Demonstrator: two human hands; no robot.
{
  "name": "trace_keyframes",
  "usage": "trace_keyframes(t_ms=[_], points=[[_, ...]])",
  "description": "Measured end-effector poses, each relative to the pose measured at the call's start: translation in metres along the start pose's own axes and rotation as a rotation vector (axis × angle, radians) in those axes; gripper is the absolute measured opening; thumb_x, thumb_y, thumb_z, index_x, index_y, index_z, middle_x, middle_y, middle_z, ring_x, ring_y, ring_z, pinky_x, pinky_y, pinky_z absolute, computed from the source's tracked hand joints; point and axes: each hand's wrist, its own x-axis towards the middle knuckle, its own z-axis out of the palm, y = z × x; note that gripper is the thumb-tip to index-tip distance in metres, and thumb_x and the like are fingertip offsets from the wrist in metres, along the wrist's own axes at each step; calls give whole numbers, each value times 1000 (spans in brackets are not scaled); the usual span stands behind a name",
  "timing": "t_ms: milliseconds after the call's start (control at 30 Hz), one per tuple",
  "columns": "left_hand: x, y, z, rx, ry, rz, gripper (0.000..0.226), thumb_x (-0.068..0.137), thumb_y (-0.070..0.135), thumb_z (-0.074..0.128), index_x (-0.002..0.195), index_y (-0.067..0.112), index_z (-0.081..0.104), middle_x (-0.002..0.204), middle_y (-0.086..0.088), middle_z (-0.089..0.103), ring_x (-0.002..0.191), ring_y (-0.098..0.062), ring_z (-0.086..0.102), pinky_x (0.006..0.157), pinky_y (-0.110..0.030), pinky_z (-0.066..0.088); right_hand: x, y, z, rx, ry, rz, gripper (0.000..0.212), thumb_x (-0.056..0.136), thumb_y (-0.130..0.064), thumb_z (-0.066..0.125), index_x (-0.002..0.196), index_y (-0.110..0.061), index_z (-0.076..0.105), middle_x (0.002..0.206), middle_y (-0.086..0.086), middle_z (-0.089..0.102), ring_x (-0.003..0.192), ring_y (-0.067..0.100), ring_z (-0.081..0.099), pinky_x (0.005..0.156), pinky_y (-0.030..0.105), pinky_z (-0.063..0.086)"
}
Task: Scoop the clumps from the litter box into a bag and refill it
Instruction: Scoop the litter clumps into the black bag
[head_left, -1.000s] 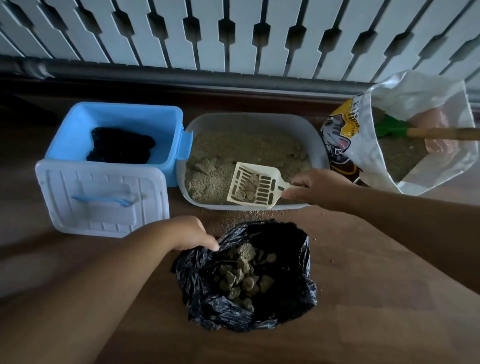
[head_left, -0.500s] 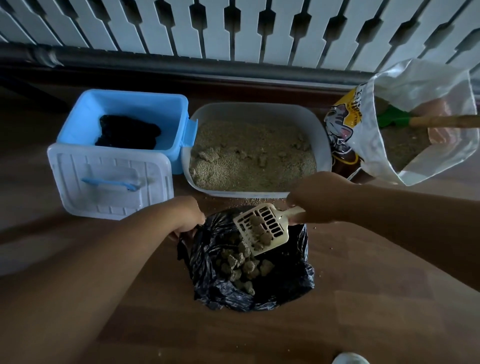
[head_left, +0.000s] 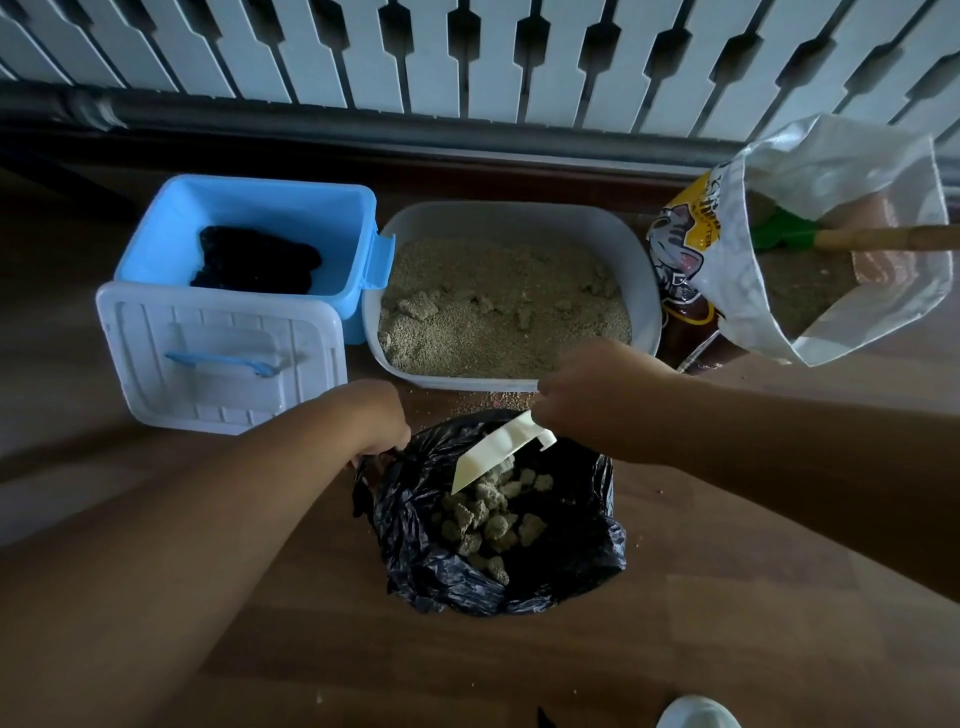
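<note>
Wooden floor (head_left: 727, 623): cream scoop (head_left: 493, 452) is gripped by right hand (head_left: 597, 395), tipped over clumps (head_left: 488, 519); black bag (head_left: 415, 519) rim is pinched by left hand (head_left: 369, 421).

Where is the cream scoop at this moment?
In the head view the scoop is near the centre, tipped over the open black bag, held by the right hand, just in front of the litter box.

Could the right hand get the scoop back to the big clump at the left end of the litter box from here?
Probably yes. The right hand holds the scoop tipped over the black bag, just in front of the litter box. The box is open-topped and nothing covers the clump.
</note>
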Motion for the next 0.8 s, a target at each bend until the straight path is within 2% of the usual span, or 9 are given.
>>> trace_keyframes(t_ms=[100, 167, 200, 300, 367, 500, 600, 700, 800], points=[[-3, 2, -2, 78, 16, -3, 36, 97, 22, 59, 127, 2, 61, 121, -18, 64, 92, -29, 67, 76, -33, 54, -2, 1, -2, 9, 16, -14, 14, 90, -11, 52, 89, -20, 63, 78, -3, 63, 70, 20, 60, 57, 29, 47], [-5, 4, -2, 117, 43, 7, 40, 99, 27, 57, 129, 1, 58, 124, -17, 62, 106, -30, 66, 86, -34, 53, -1, 3, -1, 34, 32, -1, 13, 91, -13, 53, 93, -22, 64, 77, -4, 61, 70, 19, 60, 58, 30, 50], [-4, 4, -2, 130, 55, 20, 39, 99, 28, 56, 127, 1, 59, 121, -16, 63, 107, -30, 65, 87, -34, 52, -1, 5, 0, 54, 47, 14, 13, 91, -16, 54, 96, -23, 64, 76, -5, 60, 69, 19, 60, 59, 31, 51], [2, 4, -3, 146, 100, 55, 31, 97, 30, 54, 105, 3, 66, 88, -8, 60, 84, -24, 60, 71, -31, 44, -4, 17, 6, 214, 93, 120, 15, 93, -32, 52, 100, -29, 65, 78, -8, 63, 73, 17, 63, 62, 33, 55], [9, 3, -4, 133, 165, 54, 27, 95, 32, 53, 89, 7, 61, 79, -4, 55, 78, -21, 56, 67, -30, 40, -7, 27, 12, 340, 111, 223, 24, 92, -47, 50, 104, -33, 66, 86, -9, 67, 79, 14, 65, 67, 32, 55], [16, 4, -9, 17, 351, 109, 24, 90, 30, 53, 87, 10, 65, 80, -5, 62, 75, -20, 60, 59, -30, 40, -5, 43, 22, 496, 49, 391, 29, 90, -57, 49, 99, -33, 62, 82, -10, 63, 78, 11, 60, 68, 33, 52], [19, 8, -14, -100, 473, 143, 27, 95, 35, 52, 92, 12, 67, 86, -5, 67, 78, -21, 63, 66, -32, 47, 0, 52, 26, 633, 25, 485, 24, 90, -55, 52, 97, -33, 60, 75, -11, 60, 70, 6, 56, 62, 30, 46], [24, 9, -20, -133, 463, 109, 35, 101, 36, 46, 111, 9, 67, 104, -10, 69, 92, -26, 64, 75, -35, 50, 6, 59, 28, 771, 45, 572, 17, 89, -49, 55, 93, -33, 58, 71, -9, 60, 65, 5, 56, 56, 30, 42], [35, 4, -22, -75, 429, 71, 39, 103, 32, 39, 112, 7, 67, 113, -13, 68, 102, -30, 65, 85, -39, 52, 15, 70, 26, 795, 61, 597, 11, 89, -42, 53, 88, -31, 54, 69, -7, 60, 63, 8, 56, 51, 29, 38]])
